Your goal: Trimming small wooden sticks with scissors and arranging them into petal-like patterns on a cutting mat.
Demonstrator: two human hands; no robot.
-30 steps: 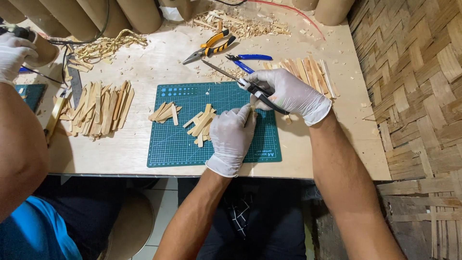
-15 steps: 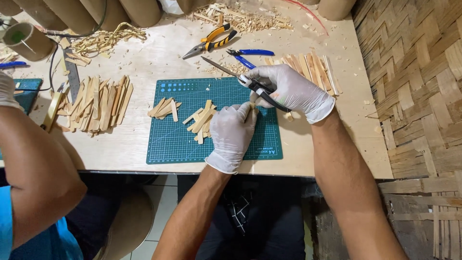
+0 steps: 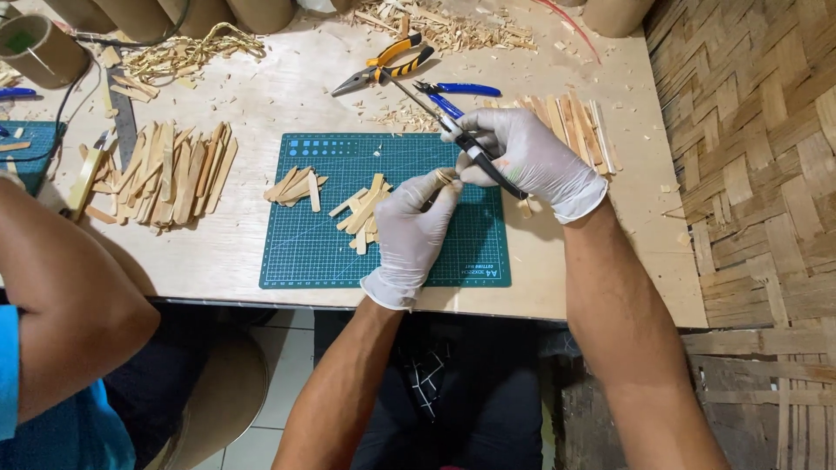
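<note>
From where I watch, the work looks partway through: a small pile of short cut wooden slats [image 3: 364, 211] and a second, smaller cluster of slat pieces [image 3: 296, 186] already lie on the green gridded cutting mat [image 3: 305, 252], while a big heap of longer uncut wooden strips [image 3: 170, 174] waits on the pale plywood table [image 3: 261, 96] to the left, and another row of pale wooden strips [image 3: 575, 122] sits on the far right behind the hands. I judge that much stock is left to trim. My left hand in a white glove [image 3: 414, 231] is curled closed, pinching a small thin wooden piece [image 3: 446, 177] between thumb and fingertips just above the mat's right half. My right hand in a white glove [image 3: 522, 157] is wrapped shut around a slim black-handled cutting tool [image 3: 488, 165], whose blade end touches that piece. Orange-handled pliers [image 3: 383, 65] and blue-handled snips [image 3: 457, 91] lie unused farther back. Another person's bare arm [image 3: 70, 305] fills the near left.
</note>
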